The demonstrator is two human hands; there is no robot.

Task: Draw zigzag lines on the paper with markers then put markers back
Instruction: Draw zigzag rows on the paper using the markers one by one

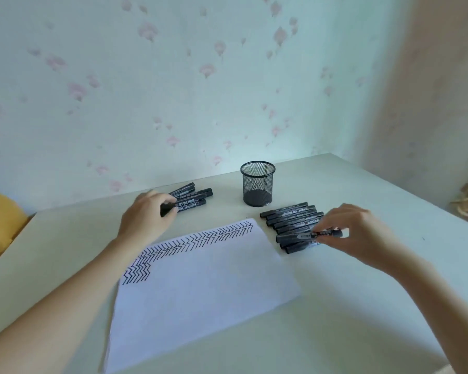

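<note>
A pale tabletop runs up to a flowered wall, and nearly everything on it sits toward the far half. The largest thing is the white paper, lying at a slant in front of the person. A band of black zigzag lines follows its far edge from corner to corner and turns a short way down the left side; the rest of the sheet is blank, so the drawing looks only partly done, if the whole page is meant to be filled.

Behind the paper stands a black mesh pen cup, upright and, as far as the mesh shows, with no markers in it. None has gone back yet.

Two groups of black markers lie flat either side of the cup. The right pile is the larger, just beside the paper's far right corner. The left pile is smaller, near the far edge.

The left hand has its fingers curled over the near end of one marker in the left pile. The right hand pinches a single marker by its end, at the near side of the right pile. I judge this a changeover between markers, with more drawing and the whole return step left.
</note>
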